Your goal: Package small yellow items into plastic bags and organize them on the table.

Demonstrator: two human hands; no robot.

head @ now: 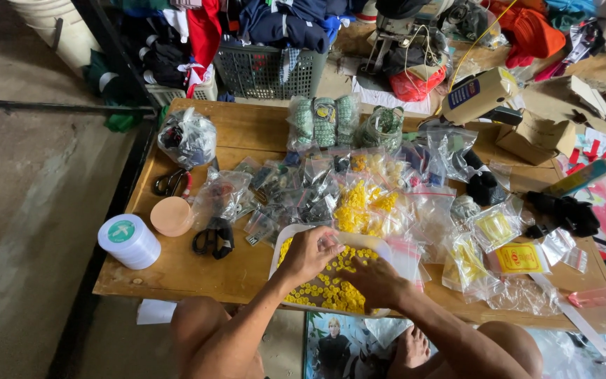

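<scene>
Yellow buttons [331, 288] being sorted in a white tray [282, 242] on the wooden bench [240, 270], left hand [310, 251] fingers being pinched together on some, right hand [376, 281] fingers being spread flat over the pile.

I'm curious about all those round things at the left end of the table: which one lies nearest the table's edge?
The white roll with the green circle on top. The peach-coloured disc beside it sits further in, toward the scissors.

Sat on a wooden table [240, 130]: white tape roll [129, 241] at the near left corner, peach round lid [171, 215] just right of it, scissors [172, 182] behind, knotted clear bag [186, 137] farther back. Stood beyond the table's far edge: grey basket [268, 70].
</scene>
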